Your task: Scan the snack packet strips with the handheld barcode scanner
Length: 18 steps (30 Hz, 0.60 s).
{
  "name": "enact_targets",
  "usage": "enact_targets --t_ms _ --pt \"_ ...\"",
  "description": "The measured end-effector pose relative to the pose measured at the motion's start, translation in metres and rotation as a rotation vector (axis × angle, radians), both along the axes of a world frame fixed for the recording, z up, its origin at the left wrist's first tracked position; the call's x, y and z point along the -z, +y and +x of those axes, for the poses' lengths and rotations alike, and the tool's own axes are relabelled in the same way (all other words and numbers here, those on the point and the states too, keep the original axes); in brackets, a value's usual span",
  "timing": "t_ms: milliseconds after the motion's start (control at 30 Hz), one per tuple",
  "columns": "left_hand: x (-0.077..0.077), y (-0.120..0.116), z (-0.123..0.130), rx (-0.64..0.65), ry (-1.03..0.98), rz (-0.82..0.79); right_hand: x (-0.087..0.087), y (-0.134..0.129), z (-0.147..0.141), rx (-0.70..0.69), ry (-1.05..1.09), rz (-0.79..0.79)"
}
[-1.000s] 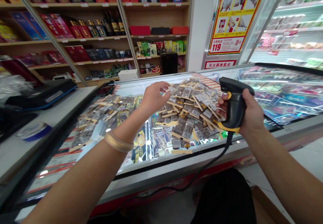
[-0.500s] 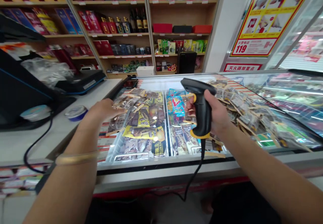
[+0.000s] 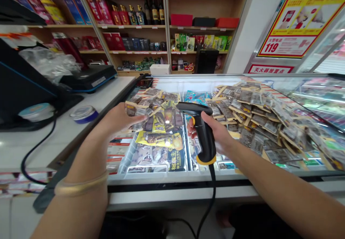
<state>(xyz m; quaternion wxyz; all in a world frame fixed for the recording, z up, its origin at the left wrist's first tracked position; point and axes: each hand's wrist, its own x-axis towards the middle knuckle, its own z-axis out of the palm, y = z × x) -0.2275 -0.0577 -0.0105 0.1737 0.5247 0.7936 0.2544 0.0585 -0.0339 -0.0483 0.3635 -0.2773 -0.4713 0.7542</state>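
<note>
My right hand (image 3: 220,133) is wrapped round the grip of a black and yellow barcode scanner (image 3: 206,138), whose head points left. A cable hangs from its base. At the left, my left hand (image 3: 120,118), with a gold bangle on the wrist, pinches a small clear-fronted snack packet (image 3: 134,109) between thumb and fingers; the fingers behind it are hidden. More such packets (image 3: 155,97) lie just beyond that hand. A larger heap of packets (image 3: 258,113) spreads over the glass top on the right. Ice-cream wrappers (image 3: 156,138) show through the glass below.
Under the packets is a glass-topped chest freezer (image 3: 172,187). A counter (image 3: 107,104) at the left bears a scale (image 3: 91,79), a round tub (image 3: 84,114) and a black machine (image 3: 24,77). Stocked shelves (image 3: 129,27) stand behind.
The scanner has moved left and down in my right hand. My left hand has closed on a packet and lifted it slightly. The view has tilted down.
</note>
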Motion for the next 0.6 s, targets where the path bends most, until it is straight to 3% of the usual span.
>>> enact_targets --t_ms 100,167,300,467,600 --pt "0.006 0.003 0.02 0.151 -0.424 0.137 0.001 -0.001 0.0 0.004 0.006 0.0" --pt "0.012 0.006 0.033 0.175 -0.606 0.157 0.001 -0.001 -0.001 0.006 0.005 -0.004" --pt "0.019 0.009 0.049 0.081 -0.689 0.2 0.003 -0.001 -0.002 0.007 0.005 -0.025" --pt "0.02 0.009 0.053 0.148 -0.939 0.169 0.003 -0.002 0.0 0.013 0.019 -0.027" --pt "0.02 0.008 0.055 0.162 -1.013 0.209 0.004 -0.002 0.001 0.013 0.024 -0.021"
